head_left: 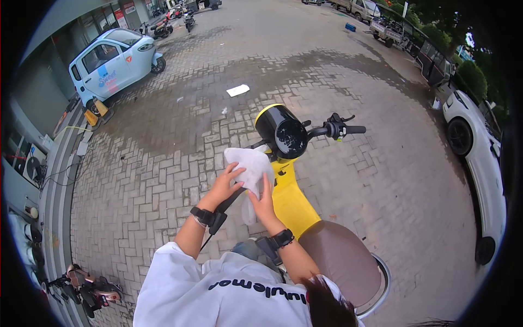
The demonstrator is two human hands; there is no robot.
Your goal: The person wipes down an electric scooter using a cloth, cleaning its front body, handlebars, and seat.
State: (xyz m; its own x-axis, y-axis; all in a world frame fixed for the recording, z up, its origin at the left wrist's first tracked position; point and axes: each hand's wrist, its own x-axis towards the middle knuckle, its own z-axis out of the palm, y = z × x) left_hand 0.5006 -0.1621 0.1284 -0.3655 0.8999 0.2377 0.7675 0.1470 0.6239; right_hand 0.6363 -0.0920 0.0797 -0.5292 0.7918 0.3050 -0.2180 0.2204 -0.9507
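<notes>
A thin, soft white wrapping sheet (pixel 249 165), cloth or foam, drapes over the left handlebar side of a yellow electric scooter (pixel 294 199). It hides the left grip, and a pale strip hangs down below it. My left hand (pixel 224 184) holds the sheet from the left, fingers curved onto its surface. From the right, my right hand (pixel 262 203) grips its lower part between thumb and fingers. Just beyond are the scooter's round black headlight housing (pixel 278 131) and the bare right handlebar grip (pixel 355 129). Its brown seat (pixel 338 259) is beside my right forearm.
Brick paving (pixel 163 201) surrounds the scooter, with a white paper (pixel 238 90) lying ahead. A light-blue small car (pixel 111 65) and yellow-black barriers (pixel 92 111) stand left by the steps. A white car (pixel 479 174) is parked right; a fallen-looking pink scooter (pixel 87 286) is lower left.
</notes>
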